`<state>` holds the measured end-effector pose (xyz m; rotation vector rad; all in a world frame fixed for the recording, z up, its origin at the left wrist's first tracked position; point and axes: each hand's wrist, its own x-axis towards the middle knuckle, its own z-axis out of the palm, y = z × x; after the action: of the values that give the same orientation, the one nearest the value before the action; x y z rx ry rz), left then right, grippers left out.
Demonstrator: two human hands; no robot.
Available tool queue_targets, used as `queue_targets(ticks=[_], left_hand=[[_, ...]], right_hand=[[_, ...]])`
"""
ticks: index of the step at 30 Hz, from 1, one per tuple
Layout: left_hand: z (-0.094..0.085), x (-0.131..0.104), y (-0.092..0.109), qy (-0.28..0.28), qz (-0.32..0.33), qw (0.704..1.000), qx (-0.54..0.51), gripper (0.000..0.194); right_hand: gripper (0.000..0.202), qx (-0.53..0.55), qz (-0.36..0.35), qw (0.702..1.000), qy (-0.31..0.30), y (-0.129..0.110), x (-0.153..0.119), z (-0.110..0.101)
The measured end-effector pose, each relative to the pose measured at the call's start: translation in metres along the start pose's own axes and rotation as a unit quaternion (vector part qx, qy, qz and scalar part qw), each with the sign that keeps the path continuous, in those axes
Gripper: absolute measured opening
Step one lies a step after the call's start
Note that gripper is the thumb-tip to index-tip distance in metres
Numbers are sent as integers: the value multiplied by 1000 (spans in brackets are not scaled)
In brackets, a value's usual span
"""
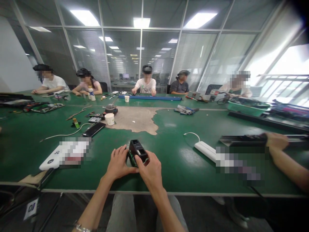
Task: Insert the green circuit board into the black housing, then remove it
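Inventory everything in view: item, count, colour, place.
Boxy device: 1, black, between hands
Table: 1, green, throughout
Worn patch: 1, tan, centre
Paper cups: 2, white, patch's left; far side
Slab: 1, black, by near cup
Cased units: 2, white, near left, near right
Long bar: 1, blue, far side
Bundle: 1, grey, right of patch
Basket: 1, green, far right
Bottle: 1, white, far left
Small parts: many, mixed, left
Rails: 2+, black, right
People: 5, mixed clothing, far side
Neighbour's hand: 1, bare, right
Own legs: 2, grey, below
Own left hand: 1, bare, beside device
Own right hand: 1, bare, on device
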<state>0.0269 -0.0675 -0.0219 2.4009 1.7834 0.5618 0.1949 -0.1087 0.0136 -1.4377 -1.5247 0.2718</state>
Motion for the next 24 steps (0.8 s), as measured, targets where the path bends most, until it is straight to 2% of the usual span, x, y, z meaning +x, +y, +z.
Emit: queue_targets(ticks=[5, 10, 13, 19, 24], left_hand=[[3, -1, -1, 9, -3, 1000, 1, 84], [5, -2, -3, 12, 2, 1000, -12, 112], [3, -2, -3, 7, 19, 999, -24, 118], [4, -3, -4, 17, 23, 999, -35, 118], [9, -2, -6, 40, 29, 998, -35, 115]], right_hand=[[27, -48, -8, 998, -28, -4, -3, 7], [31, -83, 2, 995, -48, -1, -11, 6], [29, -99, 12, 993, -67, 4, -18, 8], [55, -112, 8, 991, -66, 9, -23, 16], [39, -106, 19, 992, -65, 9, -21, 19]])
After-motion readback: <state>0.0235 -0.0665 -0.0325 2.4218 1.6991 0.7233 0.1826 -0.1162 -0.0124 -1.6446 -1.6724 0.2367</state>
